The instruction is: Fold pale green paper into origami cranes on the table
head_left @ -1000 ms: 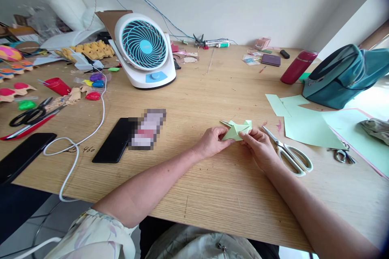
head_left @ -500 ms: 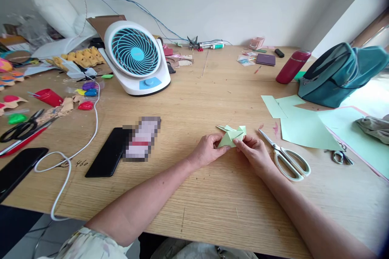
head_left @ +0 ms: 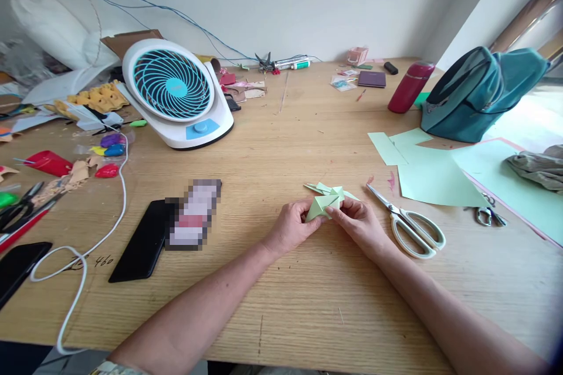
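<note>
A folded piece of pale green paper [head_left: 324, 204], with several pointed flaps, is held just over the table between my two hands. My left hand [head_left: 292, 222] pinches its left side, thumb in front and the other fingers behind. On the opposite side my right hand [head_left: 357, 220] grips it, the thumb pressed on the front face. Part of the paper is hidden behind the fingers. White-handled scissors [head_left: 416, 227] lie just right of my right hand, blades pointing away to the left.
Pale green sheets [head_left: 435, 173] and keys [head_left: 486, 217] lie to the right, before a teal bag [head_left: 475, 99] and a red bottle [head_left: 410, 88]. A white fan [head_left: 176, 91], a black phone [head_left: 141, 240], a blurred phone and a white cable [head_left: 122, 187] occupy the left.
The view has turned slightly to the right, so most things sit further left. Both hands keep hold of the folded paper, whose flaps are tilted a little differently.
</note>
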`<action>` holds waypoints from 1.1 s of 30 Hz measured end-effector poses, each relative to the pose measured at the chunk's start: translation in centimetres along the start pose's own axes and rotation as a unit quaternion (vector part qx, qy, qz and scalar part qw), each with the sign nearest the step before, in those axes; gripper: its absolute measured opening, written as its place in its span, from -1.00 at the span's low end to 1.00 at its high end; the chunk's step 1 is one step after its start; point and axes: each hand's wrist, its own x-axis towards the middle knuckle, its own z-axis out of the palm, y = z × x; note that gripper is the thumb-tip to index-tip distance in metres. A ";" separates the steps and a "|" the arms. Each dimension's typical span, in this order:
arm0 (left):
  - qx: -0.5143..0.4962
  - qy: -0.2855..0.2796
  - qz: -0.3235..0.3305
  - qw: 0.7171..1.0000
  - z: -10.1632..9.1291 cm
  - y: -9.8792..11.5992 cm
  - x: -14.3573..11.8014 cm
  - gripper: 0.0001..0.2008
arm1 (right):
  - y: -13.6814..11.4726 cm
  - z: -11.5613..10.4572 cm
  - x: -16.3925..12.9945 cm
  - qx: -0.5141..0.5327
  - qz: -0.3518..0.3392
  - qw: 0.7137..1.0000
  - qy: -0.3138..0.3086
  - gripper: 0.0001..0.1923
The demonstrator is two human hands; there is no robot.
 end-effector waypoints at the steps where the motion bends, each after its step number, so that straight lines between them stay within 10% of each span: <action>1: 0.001 -0.001 -0.003 1.000 0.0 0.0 0.0 -0.79 | -0.1 0.0 0.0 0.001 0.000 1.000 0.003 -0.61; 33: -0.031 0.049 -0.005 0.998 0.4 -0.7 0.1 -0.82 | 0.7 -0.1 0.0 -0.027 -0.009 0.999 0.042 -0.61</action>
